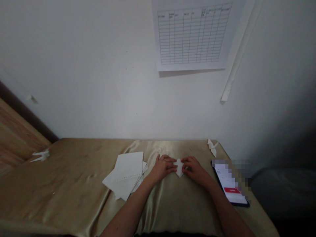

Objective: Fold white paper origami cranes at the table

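Centrally, folded paper [179,168], pinched from both sides.
Left hand [163,167] and right hand [194,169] have fingers clamped on its opposite edges, over the surface [71,187]; sheets [128,169] lie left, a phone [229,184] right.

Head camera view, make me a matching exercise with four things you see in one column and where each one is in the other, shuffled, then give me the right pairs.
Things:
1. small folded paper
2. loose sheets
3. phone
4. printed grid sheet

Places:
A. lying near the right edge of the gold-brown cloth
B. up on the white wall
C. between the left hand and the right hand
D. in an untidy pile, to the left of the left forearm

Right pairs: 1-C, 2-D, 3-A, 4-B
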`<state>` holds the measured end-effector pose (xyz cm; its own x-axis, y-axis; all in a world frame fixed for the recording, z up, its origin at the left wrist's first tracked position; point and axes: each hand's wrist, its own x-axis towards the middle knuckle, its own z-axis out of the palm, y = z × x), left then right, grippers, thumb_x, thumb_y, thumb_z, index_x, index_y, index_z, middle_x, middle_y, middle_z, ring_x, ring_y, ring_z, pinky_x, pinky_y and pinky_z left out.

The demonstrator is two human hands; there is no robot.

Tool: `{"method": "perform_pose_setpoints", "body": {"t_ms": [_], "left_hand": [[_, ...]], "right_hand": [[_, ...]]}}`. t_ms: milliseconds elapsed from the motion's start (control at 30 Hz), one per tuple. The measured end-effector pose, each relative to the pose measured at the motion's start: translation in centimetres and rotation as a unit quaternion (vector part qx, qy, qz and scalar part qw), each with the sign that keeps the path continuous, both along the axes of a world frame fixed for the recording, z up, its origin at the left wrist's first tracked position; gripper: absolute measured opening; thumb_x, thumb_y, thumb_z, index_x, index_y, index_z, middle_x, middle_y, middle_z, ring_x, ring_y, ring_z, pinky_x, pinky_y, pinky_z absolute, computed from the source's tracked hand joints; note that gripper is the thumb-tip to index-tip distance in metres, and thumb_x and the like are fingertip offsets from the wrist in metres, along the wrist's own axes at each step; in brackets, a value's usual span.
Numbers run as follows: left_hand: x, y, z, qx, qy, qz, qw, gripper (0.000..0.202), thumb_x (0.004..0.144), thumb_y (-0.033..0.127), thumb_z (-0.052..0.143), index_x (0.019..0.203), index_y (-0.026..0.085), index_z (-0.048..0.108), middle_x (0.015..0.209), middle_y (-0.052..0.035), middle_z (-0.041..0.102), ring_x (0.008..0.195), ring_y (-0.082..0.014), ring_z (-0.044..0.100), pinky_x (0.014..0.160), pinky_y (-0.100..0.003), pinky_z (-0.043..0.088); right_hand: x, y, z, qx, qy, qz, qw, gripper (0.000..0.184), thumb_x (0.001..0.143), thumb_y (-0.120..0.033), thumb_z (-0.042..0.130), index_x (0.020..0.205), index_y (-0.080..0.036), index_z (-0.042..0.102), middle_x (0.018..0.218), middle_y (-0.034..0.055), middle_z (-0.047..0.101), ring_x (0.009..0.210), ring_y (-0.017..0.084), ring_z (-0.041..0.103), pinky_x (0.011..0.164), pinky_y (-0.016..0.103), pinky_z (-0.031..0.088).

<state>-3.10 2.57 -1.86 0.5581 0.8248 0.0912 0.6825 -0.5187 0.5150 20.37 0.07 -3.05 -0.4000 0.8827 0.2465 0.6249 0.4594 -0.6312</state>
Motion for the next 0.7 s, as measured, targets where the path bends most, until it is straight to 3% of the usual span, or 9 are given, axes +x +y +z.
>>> {"method": "perform_pose_setpoints", "body": {"t_ms": [200, 400, 700], "left_hand": [[0.2, -0.4, 0.6, -0.003, -0.002, 0.002, 1.000, 0.032, 0.079, 0.055, 0.072, 0.104, 0.037, 0.075, 0.132, 0.0011, 0.065, 0.127, -0.0275, 0.046, 0.117, -0.061, 0.006], [0.4, -0.6, 0.3, -0.001, -0.028, 0.023, 0.999, 0.055, 0.064, 0.063, 0.079, 0.111, 0.036, 0.072, 0.129, -0.0008, 0.067, 0.127, -0.0298, 0.047, 0.117, -0.063, 0.004], [1.4, -0.9, -0.4, 0.046, -0.045, 0.072, 0.995, 0.043, 0.076, 0.063, 0.069, 0.104, 0.030, 0.072, 0.129, -0.0025, 0.065, 0.130, -0.0297, 0.043, 0.116, -0.060, 0.013]], "right_hand": [[-0.1, 0.2, -0.8, 0.001, 0.016, -0.011, 1.000, 0.009, 0.088, -0.023, 0.058, 0.088, -0.022, 0.067, 0.115, 0.0066, 0.064, 0.116, 0.022, 0.052, 0.103, 0.039, 0.039], [-0.1, 0.3, -1.1, -0.003, 0.053, -0.027, 0.998, 0.012, 0.089, -0.023, 0.053, 0.092, -0.022, 0.064, 0.110, 0.0071, 0.064, 0.111, 0.021, 0.054, 0.101, 0.039, 0.042], [-0.5, 0.2, -0.7, -0.010, 0.064, -0.063, 0.996, 0.018, 0.092, -0.029, 0.047, 0.099, -0.022, 0.062, 0.106, 0.0081, 0.064, 0.105, 0.022, 0.057, 0.096, 0.037, 0.045]]}}
